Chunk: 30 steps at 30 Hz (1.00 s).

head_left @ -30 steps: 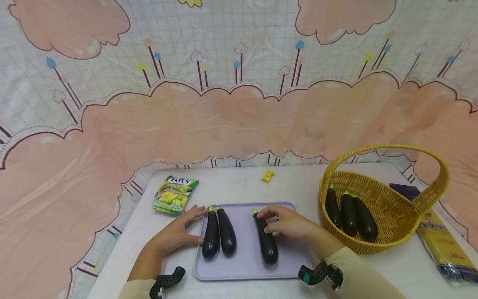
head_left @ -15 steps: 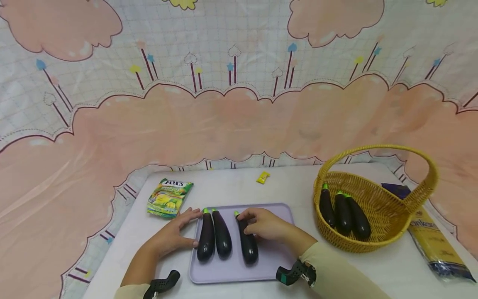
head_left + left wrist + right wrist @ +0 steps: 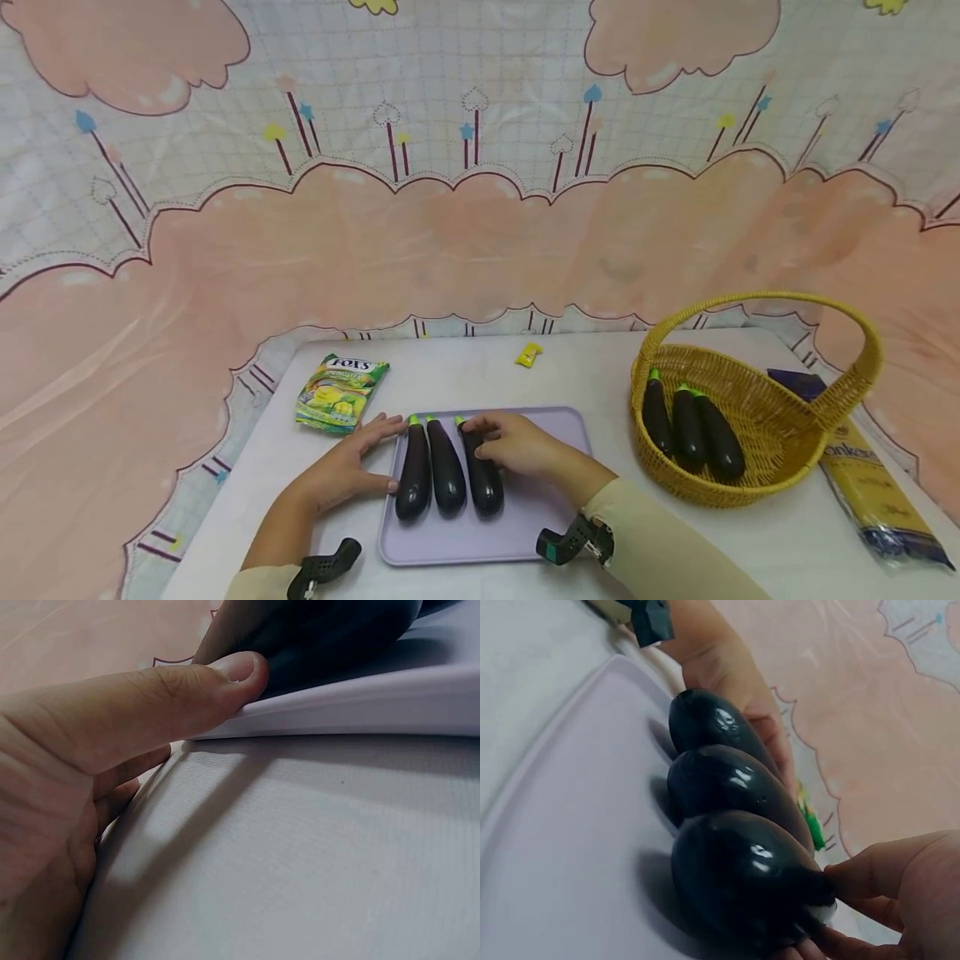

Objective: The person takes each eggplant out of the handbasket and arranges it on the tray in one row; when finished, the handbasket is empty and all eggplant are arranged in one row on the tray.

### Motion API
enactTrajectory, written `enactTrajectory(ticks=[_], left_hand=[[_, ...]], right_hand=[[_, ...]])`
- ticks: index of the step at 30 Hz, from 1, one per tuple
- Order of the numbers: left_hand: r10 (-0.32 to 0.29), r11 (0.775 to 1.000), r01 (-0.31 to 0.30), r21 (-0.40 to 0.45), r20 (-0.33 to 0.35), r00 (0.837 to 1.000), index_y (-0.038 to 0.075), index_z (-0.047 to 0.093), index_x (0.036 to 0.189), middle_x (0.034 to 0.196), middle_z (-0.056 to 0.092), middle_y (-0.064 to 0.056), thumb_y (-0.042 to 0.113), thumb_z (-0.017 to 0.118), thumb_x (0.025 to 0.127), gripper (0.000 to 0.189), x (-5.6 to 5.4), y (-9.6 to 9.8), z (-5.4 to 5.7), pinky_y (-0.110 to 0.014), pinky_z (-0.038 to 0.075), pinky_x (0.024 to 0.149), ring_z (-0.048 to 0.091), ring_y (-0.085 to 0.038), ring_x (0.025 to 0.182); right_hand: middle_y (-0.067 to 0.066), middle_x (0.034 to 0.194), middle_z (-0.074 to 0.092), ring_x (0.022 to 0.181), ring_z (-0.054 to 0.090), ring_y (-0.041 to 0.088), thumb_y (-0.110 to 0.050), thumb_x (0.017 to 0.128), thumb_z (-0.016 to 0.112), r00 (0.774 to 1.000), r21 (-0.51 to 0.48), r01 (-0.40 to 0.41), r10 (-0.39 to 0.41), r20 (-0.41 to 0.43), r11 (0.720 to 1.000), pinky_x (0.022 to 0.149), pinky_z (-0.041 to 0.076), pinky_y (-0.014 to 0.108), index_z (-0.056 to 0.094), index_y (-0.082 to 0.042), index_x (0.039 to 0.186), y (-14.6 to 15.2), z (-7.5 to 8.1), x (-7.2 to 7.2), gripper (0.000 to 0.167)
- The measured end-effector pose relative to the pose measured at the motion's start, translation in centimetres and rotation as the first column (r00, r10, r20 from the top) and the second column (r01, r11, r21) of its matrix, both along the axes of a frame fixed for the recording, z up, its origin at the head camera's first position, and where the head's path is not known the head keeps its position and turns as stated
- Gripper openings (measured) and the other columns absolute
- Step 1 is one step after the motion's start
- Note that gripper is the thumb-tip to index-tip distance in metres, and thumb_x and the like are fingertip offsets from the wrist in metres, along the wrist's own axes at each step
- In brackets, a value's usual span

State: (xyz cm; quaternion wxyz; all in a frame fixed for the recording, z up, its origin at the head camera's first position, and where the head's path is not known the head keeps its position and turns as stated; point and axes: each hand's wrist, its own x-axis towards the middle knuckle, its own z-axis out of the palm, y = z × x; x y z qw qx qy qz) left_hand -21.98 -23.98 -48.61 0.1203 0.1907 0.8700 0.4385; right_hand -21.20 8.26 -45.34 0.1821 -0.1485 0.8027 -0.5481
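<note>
Three dark eggplants lie side by side on a lilac tray (image 3: 450, 547), green stem ends toward the far side. My right hand (image 3: 517, 446) pinches the upper part of the rightmost eggplant (image 3: 486, 490); the right wrist view shows thumb and fingers around its narrow end. Beside it lie the middle eggplant (image 3: 447, 475) and the left eggplant (image 3: 414, 479). My left hand (image 3: 348, 467) spans the tray's left side with fingers extended. In the left wrist view its thumb (image 3: 240, 671) rests at the tray rim, right against the left eggplant.
A yellow wicker basket (image 3: 787, 454) with a tall handle stands at the right, holding three more eggplants (image 3: 688, 429). Beyond it lies a yellow and blue packet (image 3: 877, 492). A green Fox's candy bag (image 3: 341, 394) is at the back left, and a small yellow wrapped candy (image 3: 528, 355) behind the tray.
My right hand has slid leftward across the tray with its eggplant, bringing it close beside the other two. The left hand has stayed at the tray's left edge.
</note>
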Motion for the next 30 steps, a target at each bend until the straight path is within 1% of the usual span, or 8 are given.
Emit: enactTrajectory(ticks=[3,6,11,14,18,21,25,30], left_hand=[[-0.018,1.0,0.018,0.008,-0.001,1.0,0.019,0.055,0.157,0.171,0.038,-0.01,0.024,0.095,0.077,0.09,-0.1,0.2,0.1,-0.072,0.0,0.126,0.009,-0.041,0.164],[-0.011,1.0,0.011,-0.001,-0.001,1.0,0.019,0.055,0.157,0.171,0.038,-0.01,0.024,0.095,0.077,0.09,-0.1,0.1,0.1,-0.072,0.0,0.125,0.009,-0.041,0.164],[0.002,1.0,-0.002,-0.019,0.002,1.0,0.018,0.054,0.158,0.172,0.037,-0.01,0.024,0.095,0.077,0.091,0.1,0.0,0.2,-0.073,0.001,0.125,0.009,-0.041,0.164],[-0.005,1.0,0.005,-0.016,-0.003,1.0,0.018,0.054,0.158,0.172,0.037,-0.01,0.024,0.095,0.077,0.091,0.1,0.1,0.2,-0.073,0.001,0.125,0.009,-0.041,0.164],[-0.009,1.0,0.009,-0.019,-0.005,1.0,0.018,0.054,0.158,0.172,0.037,-0.011,0.025,0.095,0.076,0.092,0.0,0.2,0.2,-0.072,0.0,0.125,0.009,-0.041,0.164],[-0.008,1.0,0.008,-0.02,-0.006,1.0,0.018,0.054,0.158,0.172,0.036,-0.011,0.025,0.095,0.076,0.092,-0.1,0.1,0.1,-0.072,-0.001,0.126,0.009,-0.041,0.164],[-0.014,1.0,0.013,-0.019,-0.01,1.0,0.018,0.054,0.158,0.171,0.037,-0.012,0.025,0.095,0.076,0.092,-0.2,0.1,0.0,-0.072,-0.001,0.125,0.009,-0.042,0.164],[-0.009,1.0,0.009,-0.023,-0.003,1.0,0.018,0.054,0.158,0.172,0.037,-0.012,0.025,0.095,0.076,0.092,-0.1,0.2,0.1,-0.073,0.0,0.125,0.008,-0.042,0.164]], right_hand=[[0.014,0.138,0.066,0.11,0.066,0.023,0.0,0.096,0.069,1.0,0.011,0.011,-0.01,-0.027,1.0,0.072,0.057,0.029,0.069,-0.005,0.132,-0.3,-0.1,-0.1,0.037],[0.015,0.137,0.066,0.112,0.066,0.024,0.0,0.096,0.069,0.999,0.019,0.01,-0.009,-0.053,1.0,0.068,0.054,0.027,0.069,-0.004,0.133,-0.6,-0.2,-0.3,0.038],[0.018,0.136,0.066,0.11,0.066,0.026,0.0,0.096,0.069,0.998,0.016,0.034,-0.033,-0.051,0.999,0.062,0.051,0.027,0.064,-0.005,0.14,-1.1,-0.3,-0.4,0.044],[0.019,0.135,0.066,0.112,0.067,0.028,-0.002,0.097,0.069,0.997,0.02,0.07,-0.069,-0.042,0.997,0.067,0.054,0.03,0.061,-0.007,0.144,-1.1,-0.3,-0.4,0.048],[0.02,0.137,0.064,0.117,0.067,0.031,-0.004,0.098,0.069,0.995,0.004,0.091,-0.091,-0.036,0.996,0.078,0.059,0.035,0.06,-0.006,0.144,-0.8,-0.3,-0.4,0.047],[0.02,0.139,0.064,0.115,0.067,0.029,-0.005,0.099,0.067,0.994,-0.011,0.082,-0.082,-0.078,0.997,0.079,0.061,0.036,0.061,-0.004,0.143,-0.3,-0.2,-0.4,0.045],[0.017,0.14,0.065,0.109,0.068,0.024,-0.007,0.1,0.066,0.989,-0.019,0.062,-0.064,-0.134,0.998,0.079,0.061,0.036,0.062,-0.005,0.142,0.9,0.5,0.1,0.042],[0.015,0.142,0.063,0.111,0.068,0.021,-0.009,0.102,0.065,0.994,-0.04,0.033,-0.037,-0.107,0.999,0.084,0.061,0.037,0.065,-0.008,0.14,2.5,1.5,0.9,0.039]])
